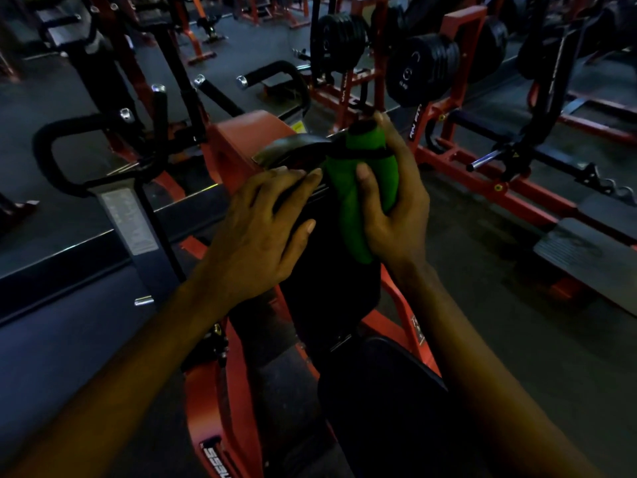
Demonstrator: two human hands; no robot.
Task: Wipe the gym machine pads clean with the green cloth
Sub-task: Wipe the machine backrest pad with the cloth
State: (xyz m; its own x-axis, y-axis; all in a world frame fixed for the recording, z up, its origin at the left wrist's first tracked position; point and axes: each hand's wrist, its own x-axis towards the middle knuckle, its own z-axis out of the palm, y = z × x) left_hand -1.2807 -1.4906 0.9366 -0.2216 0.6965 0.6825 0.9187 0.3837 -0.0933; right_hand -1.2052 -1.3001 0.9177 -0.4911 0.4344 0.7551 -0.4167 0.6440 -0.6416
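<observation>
Green cloth (358, 201) gripped on pad (331, 281).

Dim gym, head-cam view: 2 hands in shot, left hand (255, 232) & right hand (396, 205), plus 1 green cloth (358, 194). Nearest machine shows 2 black pads: chest pad (331, 270) & seat pad (382, 395). Chrome-capped handles (158, 88) (199, 79) (242, 81) (125, 113): 4 counted. Plate stacks (339, 39) (420, 69) (489, 50) on racks behind: 3. Grey ribbed foot plates (586, 260) (606, 210) at rt: 2. Also 1 bare chrome bar end (482, 163), 1 white label plate (129, 219), 1 yellow sticker (298, 126). Machines further back are too dark for a sure no.
</observation>
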